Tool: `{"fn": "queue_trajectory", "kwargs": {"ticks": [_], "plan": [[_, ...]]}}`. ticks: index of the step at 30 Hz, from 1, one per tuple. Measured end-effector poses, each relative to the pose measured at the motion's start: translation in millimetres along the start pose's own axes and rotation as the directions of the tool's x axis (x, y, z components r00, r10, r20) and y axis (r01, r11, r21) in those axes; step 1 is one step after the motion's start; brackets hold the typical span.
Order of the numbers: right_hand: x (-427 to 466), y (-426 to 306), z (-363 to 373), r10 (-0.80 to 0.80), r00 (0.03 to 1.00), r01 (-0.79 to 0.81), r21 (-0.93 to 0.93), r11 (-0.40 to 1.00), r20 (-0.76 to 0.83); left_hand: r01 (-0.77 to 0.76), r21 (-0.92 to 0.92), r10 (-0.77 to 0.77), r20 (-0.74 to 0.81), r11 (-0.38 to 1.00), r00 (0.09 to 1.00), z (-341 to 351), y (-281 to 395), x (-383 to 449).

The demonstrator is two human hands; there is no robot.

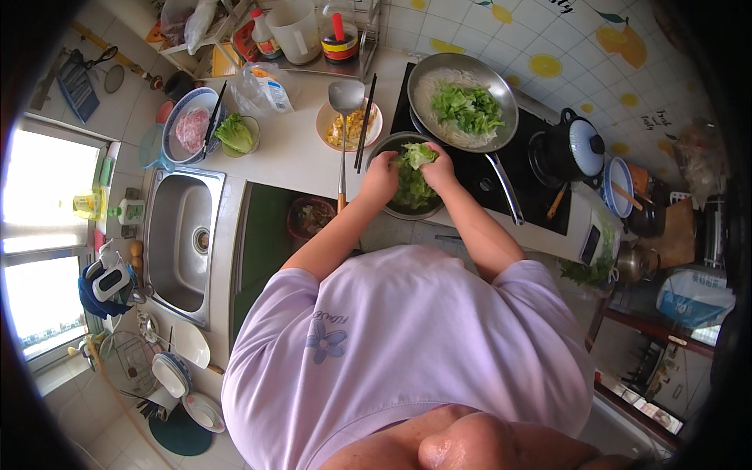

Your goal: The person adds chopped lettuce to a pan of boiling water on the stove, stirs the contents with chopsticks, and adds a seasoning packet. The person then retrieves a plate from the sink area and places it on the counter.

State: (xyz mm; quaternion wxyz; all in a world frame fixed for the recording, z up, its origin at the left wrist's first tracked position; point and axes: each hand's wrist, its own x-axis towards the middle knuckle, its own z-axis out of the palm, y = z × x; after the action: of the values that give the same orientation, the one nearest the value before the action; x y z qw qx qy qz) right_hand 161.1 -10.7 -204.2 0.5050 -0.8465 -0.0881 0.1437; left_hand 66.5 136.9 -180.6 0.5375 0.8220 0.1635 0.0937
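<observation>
Both of my hands are over a metal bowl (pixel 388 141) of torn lettuce at the front edge of the counter. In my right hand (pixel 439 171) is a bunch of green lettuce leaves (pixel 419 155). The fingers of my left hand (pixel 380 174) pinch the leaves from the other side. More lettuce (pixel 413 191) lies inside the bowl below. Just behind the bowl, a steel frying pan (pixel 508 97) sits on the black cooktop (pixel 470 179). Pale noodles (pixel 427 88) in liquid fill the pan, with chopped lettuce (pixel 467 108) heaped on top.
Left of the bowl, a spatula (pixel 346 97) and chopsticks (pixel 365 126) rest across a dish of scrambled egg (pixel 336 130). The pan handle (pixel 506 191) points towards me. A lidded pot (pixel 573 144) stands right. Far left are a meat bowl (pixel 167 126) and a steel sink (pixel 179 241).
</observation>
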Motion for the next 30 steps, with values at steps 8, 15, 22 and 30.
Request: {"fn": "queue_trajectory", "kwargs": {"ticks": [8,15,22,30], "plan": [[-4,-6,9,0.128,0.982,-0.071,0.354,0.932,-0.142,0.365,-0.567,-0.347,0.144,0.738,0.927,33,16,12],[-23,-37,10,0.019,0.996,0.033,0.569,0.822,-0.086,0.236,-0.461,-0.330,-0.134,0.855,0.934,49,35,11],[-25,-40,23,0.102,0.967,0.037,0.526,0.850,-0.233,0.169,-0.562,-0.285,-0.124,0.810,0.951,52,37,13],[-26,-47,19,0.177,0.946,-0.038,0.447,0.894,-0.272,0.136,-0.567,-0.216,-0.076,0.813,0.973,52,37,14]]}}
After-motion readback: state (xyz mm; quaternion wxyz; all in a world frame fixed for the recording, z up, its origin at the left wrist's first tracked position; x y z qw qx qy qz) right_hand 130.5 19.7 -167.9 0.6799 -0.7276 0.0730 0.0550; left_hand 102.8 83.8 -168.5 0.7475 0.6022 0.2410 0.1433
